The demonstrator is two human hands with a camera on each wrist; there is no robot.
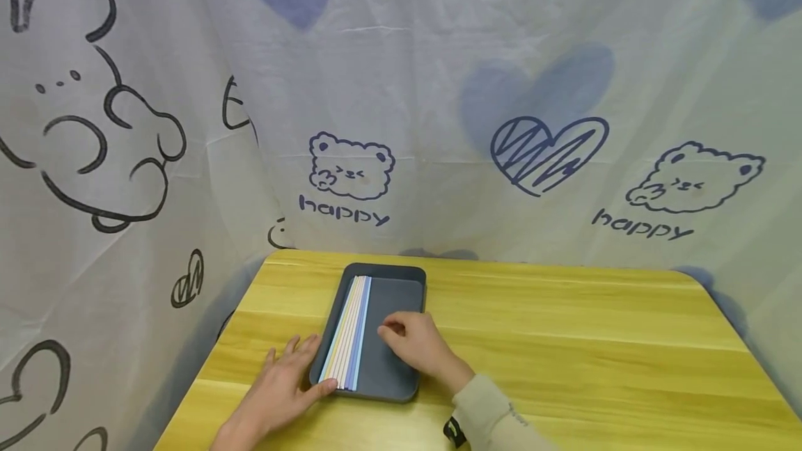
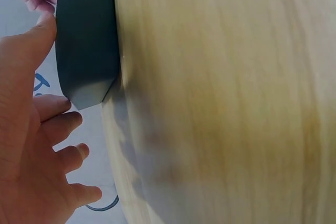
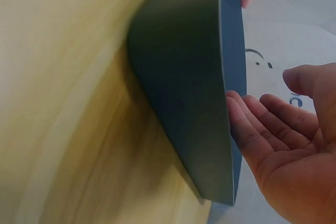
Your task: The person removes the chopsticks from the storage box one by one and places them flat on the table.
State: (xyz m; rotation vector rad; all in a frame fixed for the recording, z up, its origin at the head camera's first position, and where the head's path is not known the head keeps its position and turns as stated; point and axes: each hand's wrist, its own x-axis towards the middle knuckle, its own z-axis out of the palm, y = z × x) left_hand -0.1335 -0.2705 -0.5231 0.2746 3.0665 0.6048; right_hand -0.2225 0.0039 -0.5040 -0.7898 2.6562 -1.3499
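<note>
A dark grey rectangular tray (image 1: 391,367) stands on the wooden table, its long side running away from me. Along its left half lies a bundle of long, thin pastel strips (image 1: 348,339) in white, yellow, blue and purple. My left hand (image 1: 282,385) is at the tray's near left corner, thumb by the strips' near ends, the other fingers spread along the outer wall. Over the right half of the tray is my right hand (image 1: 416,343), crossing its right rim. In the right wrist view, that hand's fingers (image 3: 278,124) bend loosely with nothing between them and the thumb.
The yellow wood-grain table (image 1: 564,339) extends to the right of the tray. A pale printed cloth (image 1: 438,89) with hearts and bears hangs behind the table and along its sides. A dark band (image 1: 454,431) shows by the right sleeve (image 1: 495,409).
</note>
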